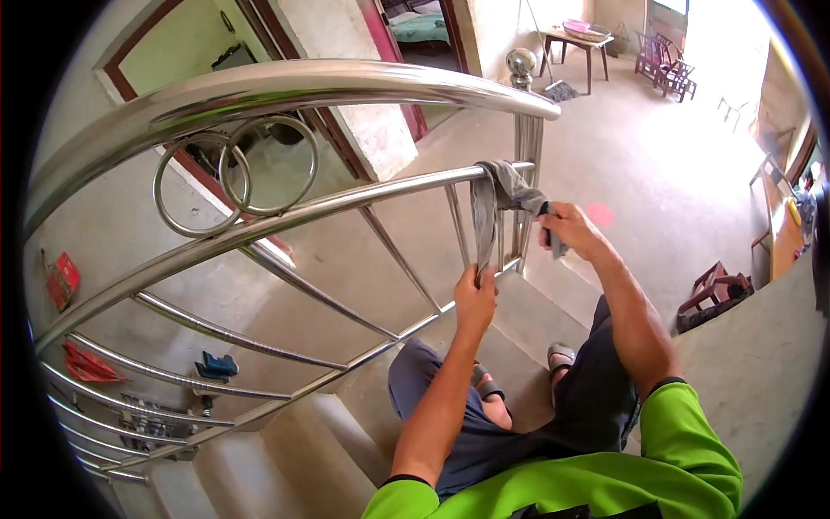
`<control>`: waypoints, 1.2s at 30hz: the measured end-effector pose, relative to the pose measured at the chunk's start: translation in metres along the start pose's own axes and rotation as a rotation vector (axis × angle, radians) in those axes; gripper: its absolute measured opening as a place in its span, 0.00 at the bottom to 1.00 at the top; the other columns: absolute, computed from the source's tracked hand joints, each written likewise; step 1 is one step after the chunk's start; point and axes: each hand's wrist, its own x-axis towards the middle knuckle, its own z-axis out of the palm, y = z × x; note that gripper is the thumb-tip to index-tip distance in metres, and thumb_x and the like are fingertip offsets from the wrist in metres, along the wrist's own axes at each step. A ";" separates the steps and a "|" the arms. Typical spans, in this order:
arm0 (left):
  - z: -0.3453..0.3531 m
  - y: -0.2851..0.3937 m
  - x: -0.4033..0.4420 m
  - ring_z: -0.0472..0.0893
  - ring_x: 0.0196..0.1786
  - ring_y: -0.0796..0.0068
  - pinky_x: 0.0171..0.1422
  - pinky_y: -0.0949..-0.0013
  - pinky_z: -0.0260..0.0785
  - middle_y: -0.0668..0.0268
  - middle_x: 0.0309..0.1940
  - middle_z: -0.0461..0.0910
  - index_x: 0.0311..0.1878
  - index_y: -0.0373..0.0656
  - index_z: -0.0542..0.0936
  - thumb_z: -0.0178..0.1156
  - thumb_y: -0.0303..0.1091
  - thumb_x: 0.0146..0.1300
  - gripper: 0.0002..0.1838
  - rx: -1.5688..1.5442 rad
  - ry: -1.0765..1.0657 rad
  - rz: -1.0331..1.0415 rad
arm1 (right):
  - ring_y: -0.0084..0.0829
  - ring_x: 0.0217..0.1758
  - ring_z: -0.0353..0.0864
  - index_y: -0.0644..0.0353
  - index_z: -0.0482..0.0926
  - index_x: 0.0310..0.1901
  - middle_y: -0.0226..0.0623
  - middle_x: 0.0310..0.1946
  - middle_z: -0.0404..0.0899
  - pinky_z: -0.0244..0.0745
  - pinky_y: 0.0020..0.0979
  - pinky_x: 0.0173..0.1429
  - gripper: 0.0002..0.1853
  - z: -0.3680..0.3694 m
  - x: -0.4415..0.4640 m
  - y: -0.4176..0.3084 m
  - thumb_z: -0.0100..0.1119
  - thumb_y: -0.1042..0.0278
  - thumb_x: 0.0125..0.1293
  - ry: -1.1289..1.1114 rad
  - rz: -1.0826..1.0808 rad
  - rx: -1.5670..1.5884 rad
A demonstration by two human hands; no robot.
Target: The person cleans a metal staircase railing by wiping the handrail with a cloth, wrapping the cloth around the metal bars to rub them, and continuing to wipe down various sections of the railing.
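Note:
A grey cloth (486, 208) is looped over the middle rail (380, 192) of a shiny metal stair railing, close to its end post (528, 143). One hanging end of the cloth is gripped by my left hand (475, 296), low beside the thin bars. My right hand (571, 232) is closed on the other end, to the right of the post, with a bit of cloth sticking out below the fist. Above both hands runs the thick top handrail (346, 82). Two metal rings (235, 177) sit between the rails, farther left.
Concrete steps (259, 458) lie under and beside my legs. In the room below are a small table (575, 39) with a pink basin, a mop (560, 89), wooden chairs (664, 65) and a stool (716, 287). A wall (761, 372) rises on my right.

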 end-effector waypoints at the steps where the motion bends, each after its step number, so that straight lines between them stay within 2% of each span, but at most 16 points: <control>1: -0.002 -0.002 -0.008 0.71 0.22 0.83 0.23 0.74 0.66 0.69 0.22 0.74 0.39 0.38 0.77 0.55 0.36 0.70 0.11 -0.043 0.021 0.002 | 0.26 0.24 0.78 0.66 0.75 0.36 0.34 0.24 0.78 0.74 0.32 0.30 0.08 -0.008 -0.007 -0.002 0.50 0.70 0.68 0.089 0.021 -0.084; 8: 0.001 -0.004 -0.007 0.69 0.24 0.82 0.26 0.70 0.63 0.69 0.19 0.70 0.34 0.38 0.75 0.53 0.35 0.70 0.11 0.045 0.096 0.147 | 0.24 0.21 0.68 0.57 0.72 0.36 0.32 0.17 0.66 0.66 0.36 0.26 0.04 0.024 -0.114 0.026 0.48 0.69 0.68 0.176 -0.111 -0.614; 9: 0.004 -0.009 0.010 0.70 0.23 0.80 0.27 0.68 0.62 0.68 0.19 0.71 0.34 0.37 0.75 0.52 0.34 0.70 0.11 0.088 0.136 0.204 | 0.23 0.22 0.67 0.58 0.71 0.34 0.35 0.17 0.64 0.64 0.38 0.26 0.04 0.048 -0.136 0.043 0.50 0.70 0.68 0.157 0.039 -0.102; 10: 0.006 -0.006 0.025 0.70 0.23 0.79 0.28 0.67 0.62 0.67 0.19 0.71 0.34 0.36 0.76 0.52 0.34 0.70 0.11 0.136 0.172 0.263 | 0.22 0.23 0.66 0.60 0.71 0.33 0.32 0.18 0.62 0.63 0.36 0.25 0.05 0.057 -0.140 0.117 0.52 0.71 0.67 0.338 -0.684 -0.739; 11: 0.006 0.011 0.036 0.70 0.23 0.74 0.29 0.65 0.63 0.65 0.19 0.72 0.34 0.35 0.76 0.51 0.33 0.70 0.11 0.123 0.177 0.292 | 0.22 0.23 0.66 0.59 0.72 0.33 0.28 0.18 0.64 0.63 0.34 0.25 0.03 0.082 -0.172 0.088 0.53 0.72 0.66 0.181 -0.085 -0.249; 13: 0.004 0.035 0.060 0.71 0.23 0.70 0.30 0.62 0.64 0.62 0.19 0.73 0.34 0.34 0.76 0.51 0.33 0.69 0.12 0.109 0.192 0.318 | 0.22 0.23 0.69 0.61 0.72 0.33 0.29 0.18 0.70 0.66 0.29 0.27 0.04 0.118 -0.217 0.049 0.51 0.73 0.67 0.088 0.091 -0.132; 15: -0.001 0.039 0.080 0.74 0.24 0.55 0.33 0.56 0.65 0.52 0.22 0.77 0.34 0.33 0.75 0.50 0.32 0.68 0.12 0.266 0.222 0.443 | 0.22 0.23 0.73 0.62 0.72 0.35 0.31 0.20 0.72 0.69 0.27 0.27 0.04 0.132 -0.234 0.041 0.51 0.71 0.67 0.097 0.087 0.032; 16: -0.004 0.040 0.074 0.74 0.24 0.55 0.33 0.56 0.65 0.52 0.22 0.77 0.34 0.33 0.75 0.50 0.32 0.68 0.12 0.265 0.220 0.444 | 0.23 0.23 0.74 0.62 0.72 0.35 0.32 0.20 0.72 0.70 0.27 0.28 0.04 0.130 -0.234 0.051 0.51 0.71 0.67 0.113 0.075 0.043; 18: -0.008 0.040 0.055 0.78 0.37 0.37 0.41 0.43 0.68 0.43 0.30 0.80 0.39 0.35 0.77 0.50 0.35 0.68 0.12 0.394 0.159 0.408 | 0.24 0.22 0.72 0.62 0.72 0.35 0.31 0.19 0.71 0.69 0.27 0.28 0.05 0.111 -0.222 0.054 0.50 0.71 0.67 0.140 0.081 -0.078; 19: -0.014 0.039 0.040 0.78 0.37 0.37 0.41 0.43 0.68 0.44 0.29 0.80 0.42 0.37 0.77 0.49 0.36 0.68 0.12 0.455 0.148 0.413 | 0.24 0.22 0.73 0.62 0.72 0.35 0.31 0.18 0.71 0.68 0.28 0.26 0.04 0.107 -0.206 0.059 0.50 0.72 0.67 0.230 -0.111 -0.184; 21: -0.022 0.028 0.001 0.79 0.36 0.38 0.39 0.43 0.68 0.45 0.29 0.80 0.43 0.39 0.76 0.48 0.37 0.69 0.12 0.481 0.123 0.397 | 0.24 0.19 0.72 0.62 0.69 0.32 0.32 0.16 0.70 0.65 0.30 0.24 0.08 0.088 -0.183 0.046 0.50 0.70 0.69 0.242 -0.023 -0.073; 25: -0.042 0.028 -0.081 0.79 0.35 0.41 0.35 0.47 0.68 0.46 0.30 0.80 0.44 0.41 0.76 0.50 0.38 0.71 0.11 0.490 0.019 0.236 | 0.22 0.20 0.71 0.61 0.69 0.34 0.29 0.16 0.71 0.67 0.31 0.26 0.09 0.048 -0.114 0.004 0.49 0.66 0.72 0.190 -0.097 -0.319; 29: -0.044 0.010 -0.095 0.79 0.34 0.41 0.34 0.49 0.68 0.46 0.29 0.79 0.45 0.40 0.77 0.51 0.38 0.71 0.11 0.332 0.050 0.219 | 0.25 0.21 0.72 0.62 0.69 0.35 0.34 0.16 0.70 0.67 0.34 0.27 0.09 0.039 -0.069 -0.006 0.50 0.66 0.71 0.171 -0.042 -0.338; 31: -0.042 0.004 -0.082 0.79 0.34 0.41 0.34 0.50 0.68 0.45 0.28 0.79 0.42 0.39 0.77 0.51 0.38 0.71 0.11 0.377 0.036 0.211 | 0.34 0.20 0.72 0.63 0.70 0.36 0.43 0.17 0.69 0.66 0.39 0.28 0.09 0.047 -0.081 -0.003 0.51 0.65 0.69 0.151 -0.166 -0.698; 33: -0.037 0.006 -0.061 0.78 0.33 0.40 0.33 0.51 0.68 0.45 0.27 0.78 0.41 0.39 0.77 0.51 0.37 0.71 0.11 0.381 0.044 0.228 | 0.47 0.21 0.64 0.63 0.68 0.35 0.52 0.21 0.70 0.64 0.42 0.28 0.09 0.066 -0.108 0.015 0.52 0.67 0.67 0.092 -0.091 -0.436; 36: -0.028 0.021 -0.019 0.74 0.26 0.43 0.31 0.54 0.65 0.47 0.23 0.75 0.36 0.36 0.76 0.52 0.34 0.70 0.11 0.333 0.079 0.264 | 0.30 0.21 0.67 0.63 0.68 0.33 0.45 0.17 0.65 0.64 0.38 0.27 0.08 0.093 -0.164 0.032 0.52 0.68 0.67 0.068 -0.117 -0.277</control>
